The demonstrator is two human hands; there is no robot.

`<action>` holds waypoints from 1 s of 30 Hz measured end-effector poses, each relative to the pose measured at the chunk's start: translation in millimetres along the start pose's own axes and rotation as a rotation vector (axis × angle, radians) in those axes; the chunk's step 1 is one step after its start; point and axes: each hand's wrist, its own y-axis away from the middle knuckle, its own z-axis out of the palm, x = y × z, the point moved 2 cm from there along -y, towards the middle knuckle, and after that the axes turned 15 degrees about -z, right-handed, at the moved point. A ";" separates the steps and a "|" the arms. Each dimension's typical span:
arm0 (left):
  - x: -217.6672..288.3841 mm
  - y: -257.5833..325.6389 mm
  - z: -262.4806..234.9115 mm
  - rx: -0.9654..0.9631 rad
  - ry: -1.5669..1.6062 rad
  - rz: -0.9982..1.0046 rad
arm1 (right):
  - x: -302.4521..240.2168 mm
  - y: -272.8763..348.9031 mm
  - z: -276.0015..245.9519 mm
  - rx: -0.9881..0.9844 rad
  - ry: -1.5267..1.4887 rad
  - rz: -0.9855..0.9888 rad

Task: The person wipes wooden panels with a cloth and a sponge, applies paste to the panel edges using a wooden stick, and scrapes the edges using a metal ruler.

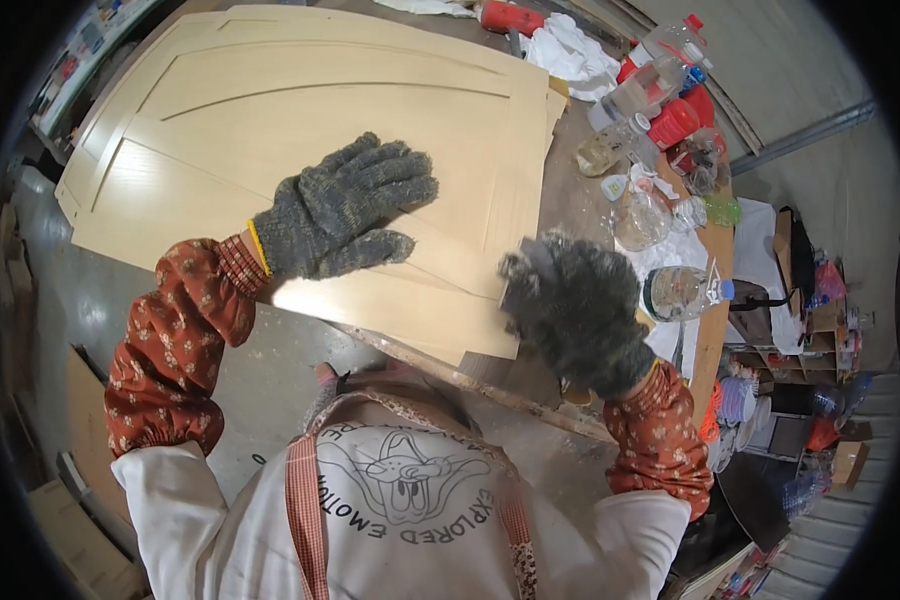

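A large cream-coloured door panel (pixel 440 130) with grooved frame lines lies flat on the workbench, and the edges of more panels show beneath it. My left hand (pixel 345 205), in a dark grey knitted glove with a yellow cuff edge, rests on the panel with its fingers stretched out. At the panel's right edge, my right hand (pixel 580 310) wears a similar dark glove. Its fingers are curled and partly smeared by motion. Whatever they may hold is hidden by the glove.
Along the workbench's (pixel 570 185) right side stand several plastic bottles (pixel 610 145), a red container (pixel 674 123) and a large clear bottle (pixel 678 292). Crumpled white paper (pixel 570 55) lies at the back. Shelves with mixed goods (pixel 790 370) stand farther right.
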 end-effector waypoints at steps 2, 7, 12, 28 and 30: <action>0.3 -1.8 -1.8 0.038 -0.024 0.027 | 9.3 -6.9 5.8 -0.101 -0.054 0.110; -2.8 0.1 2.8 0.020 0.019 0.039 | 3.0 3.2 12.4 0.003 0.074 -0.019; 2.5 -3.8 -6.3 0.026 0.106 0.083 | 19.6 -19.9 22.0 0.128 -0.029 0.043; -2.1 -0.7 -4.5 -0.027 0.181 0.053 | 0.0 -2.0 8.3 -0.091 -0.186 -0.037; -0.1 -1.9 -7.5 -0.018 0.163 0.072 | 1.0 -4.8 6.6 0.026 -0.181 -0.085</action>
